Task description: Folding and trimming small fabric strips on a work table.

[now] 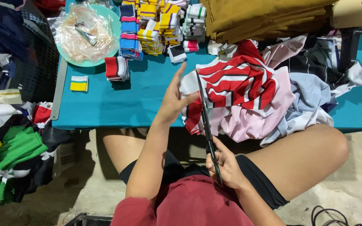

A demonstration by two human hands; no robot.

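A low teal-topped bench (118, 104) fills the middle of the view, with the person's bare knees on either side of its near edge. On its right half lies a big loose heap of cut fabric pieces in pink, pale blue, black and white (302, 92), and at the far edge sits a folded stack of mustard-brown cloth (252, 16). On top of the heap's left side rests a red, white and black striped fabric piece (239, 83); the left hand (173, 102) lies open against its left edge, fingers spread and thumb pressing the cloth. The right hand (227, 167) is clenched round the handles of long black scissors (206, 121), whose blades run up along the striped piece, just beside the left hand's fingertips. Further back stand stacks of striped knit collar bands in blue, yellow, red and white (156, 25), crowding the far left of the bench beside a round pale green tray holding a clear plastic bag (86, 33). Two small loose bands, one red and white (116, 68), one yellow and white (79, 83), lie apart on bare bench. A grey metal ruler (58, 90) lines the bench's left edge, and more cloth is piled on the floor (13, 155) to the left.
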